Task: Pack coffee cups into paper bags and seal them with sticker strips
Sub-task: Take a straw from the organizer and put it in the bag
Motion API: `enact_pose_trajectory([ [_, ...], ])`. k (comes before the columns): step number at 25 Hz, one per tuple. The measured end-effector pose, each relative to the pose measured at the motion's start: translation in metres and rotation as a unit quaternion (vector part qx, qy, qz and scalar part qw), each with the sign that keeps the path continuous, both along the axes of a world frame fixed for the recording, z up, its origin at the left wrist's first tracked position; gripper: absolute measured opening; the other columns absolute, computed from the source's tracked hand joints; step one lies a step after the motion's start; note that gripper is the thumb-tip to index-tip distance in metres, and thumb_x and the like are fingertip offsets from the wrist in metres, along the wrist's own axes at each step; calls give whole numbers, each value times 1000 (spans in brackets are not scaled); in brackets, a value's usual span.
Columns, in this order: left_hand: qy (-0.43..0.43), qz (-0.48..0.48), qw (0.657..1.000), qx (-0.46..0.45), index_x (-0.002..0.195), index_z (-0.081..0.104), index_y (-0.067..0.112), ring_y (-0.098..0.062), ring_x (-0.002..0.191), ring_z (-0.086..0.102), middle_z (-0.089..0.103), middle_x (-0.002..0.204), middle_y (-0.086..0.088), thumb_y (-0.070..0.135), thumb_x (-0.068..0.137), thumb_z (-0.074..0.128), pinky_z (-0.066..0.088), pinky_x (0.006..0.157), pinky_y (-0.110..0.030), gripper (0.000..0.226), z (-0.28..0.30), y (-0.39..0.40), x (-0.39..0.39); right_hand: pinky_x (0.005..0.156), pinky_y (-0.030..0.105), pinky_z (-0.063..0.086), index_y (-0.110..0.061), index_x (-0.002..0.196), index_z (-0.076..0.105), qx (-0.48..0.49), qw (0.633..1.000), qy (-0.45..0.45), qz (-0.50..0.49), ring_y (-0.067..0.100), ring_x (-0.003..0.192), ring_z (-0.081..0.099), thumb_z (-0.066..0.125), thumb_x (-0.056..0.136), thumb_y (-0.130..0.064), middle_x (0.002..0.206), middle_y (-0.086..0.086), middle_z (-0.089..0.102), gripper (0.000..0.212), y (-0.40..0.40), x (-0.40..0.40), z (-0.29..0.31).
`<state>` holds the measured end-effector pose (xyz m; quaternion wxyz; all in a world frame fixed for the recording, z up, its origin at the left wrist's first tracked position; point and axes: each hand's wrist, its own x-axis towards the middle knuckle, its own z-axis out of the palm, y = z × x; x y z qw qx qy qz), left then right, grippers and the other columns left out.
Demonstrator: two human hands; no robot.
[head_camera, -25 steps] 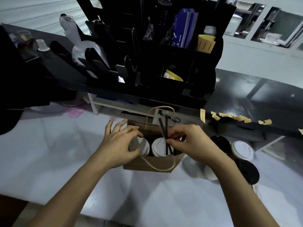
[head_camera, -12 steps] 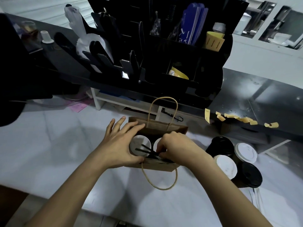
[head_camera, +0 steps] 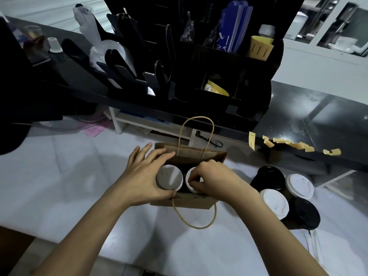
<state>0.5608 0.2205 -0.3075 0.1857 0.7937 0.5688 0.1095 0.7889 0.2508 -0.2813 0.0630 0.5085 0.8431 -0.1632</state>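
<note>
Your brown paper bag stands open on the white worktop, and two white-lidded cups sit side by side inside it. A moment ago dark sticks stood up out of the bag; now they are tucked down and I can't see them. Your left hand lies with straight fingers on the left cup and the bag's edge. Your right hand is curled, pinching at the right cup's lid. The bag looks packed. Yellow sticker strips wait on the dark shelf edge, well apart.
</note>
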Motion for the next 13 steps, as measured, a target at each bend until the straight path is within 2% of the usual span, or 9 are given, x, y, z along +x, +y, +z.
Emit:
enact_pose_trajectory([
  [3,-28,7,1000,-9,155,16,48,-12,153,-11,12,164,18,83,65,61,1,125,-47,106,-1,1,0,75,36,58,-28,100,75,33,998,46,-17,12,80,66,59,97,-25,93,-9,74,17,-3,10,9],
  [6,-59,14,998,-17,153,18,50,-7,151,-7,13,162,22,81,64,64,11,124,-43,105,0,2,1,77,28,55,-28,106,76,72,990,110,-46,4,84,65,60,99,-28,98,-14,74,18,-6,23,19],
  [9,-76,13,997,-17,152,21,51,-3,149,-3,15,161,22,81,63,64,12,122,-40,104,1,3,3,76,23,52,-28,103,77,91,979,163,-82,1,84,62,61,98,-26,90,-20,69,16,-11,35,24],
  [13,-89,15,996,-26,152,22,51,-7,151,-2,15,161,24,81,61,61,16,123,-42,104,3,5,5,83,30,42,-28,101,76,148,964,184,-121,8,87,51,63,98,-26,91,-15,66,14,-18,51,17],
])
